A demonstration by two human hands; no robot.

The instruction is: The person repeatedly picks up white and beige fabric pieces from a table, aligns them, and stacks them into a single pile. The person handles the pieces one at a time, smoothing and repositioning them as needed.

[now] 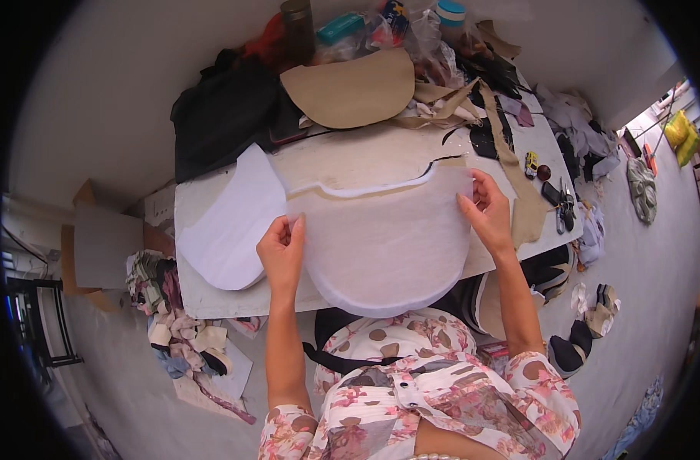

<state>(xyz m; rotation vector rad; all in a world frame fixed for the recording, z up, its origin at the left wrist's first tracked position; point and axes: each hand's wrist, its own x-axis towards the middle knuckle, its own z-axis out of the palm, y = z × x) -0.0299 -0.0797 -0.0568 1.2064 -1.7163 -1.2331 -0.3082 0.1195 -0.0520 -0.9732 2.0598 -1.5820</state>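
L hand (pixel 282 250) & R hand (pixel 489 212) pinch wht pc (pixel 388 245): long axis 9–3, curve to 6 o'clk; pale tbl (pixel 358 159), gry flr (pixel 643 307) at 3.

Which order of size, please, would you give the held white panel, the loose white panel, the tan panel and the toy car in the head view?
1. Held white panel
2. Loose white panel and tan panel, too alike to rank
3. Toy car

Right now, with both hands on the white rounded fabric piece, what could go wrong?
The white rounded fabric piece overhangs the white table's near edge; pinched only near its upper corners by the left fingers and right fingers, it might sag. The white curved sheet lies near the left fingers and could get nudged.
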